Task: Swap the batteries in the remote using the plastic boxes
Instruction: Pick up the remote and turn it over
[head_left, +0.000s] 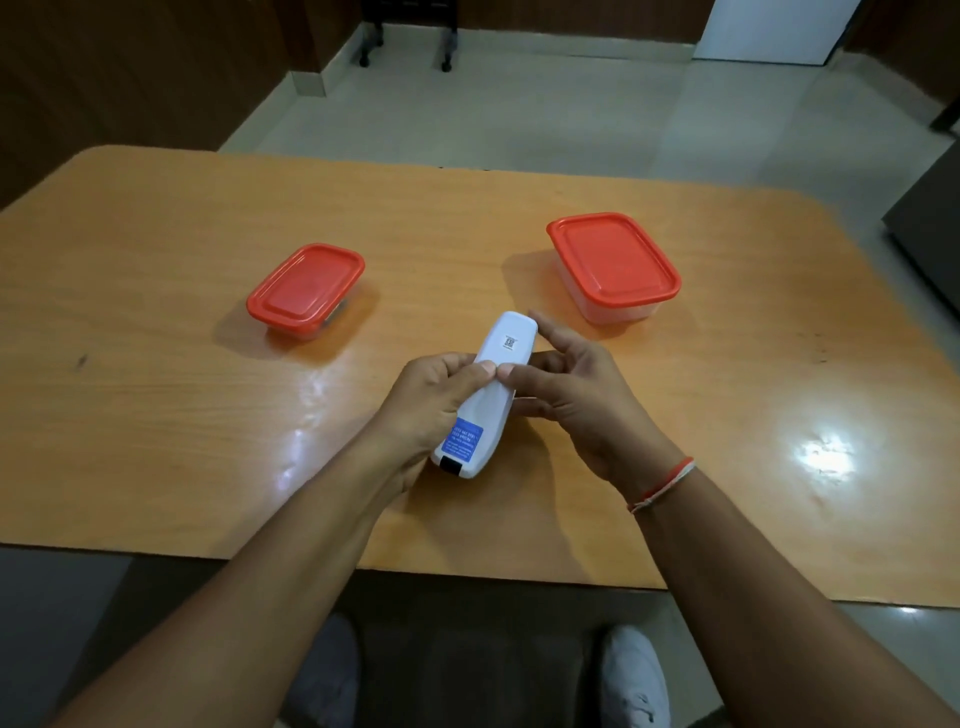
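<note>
While both red lids stay pressed down on the boxes, the likeliest trouble lies in the remote itself: if the two thumbs push the back cover unevenly, the cover may jam or spring off at once and skid across the glossy wooden table (156, 395), and loose batteries could roll toward the near edge. A squeeze that is too hard on the sides would also pinch the cover shut — the opposite of what the step seems to need.

On the left sits the smaller red-lidded plastic box (306, 291), closed, with something dark faintly visible through its clear wall; what it is cannot be told. The left hand (431, 400) wraps the remote's left side, fingers curled under it and the thumb laid across its back. The white remote (488, 395) is held back-up just above the table, between the two boxes and nearer the person, its blue sticker toward the person and a small code label at the far end. The right hand (571, 395) grips the other side, thumb tip meeting the left thumb on the back, index finger stretched along the far end. To the right stands the larger red-lidded plastic box (613, 267), closed — well apart from both hands.
</note>
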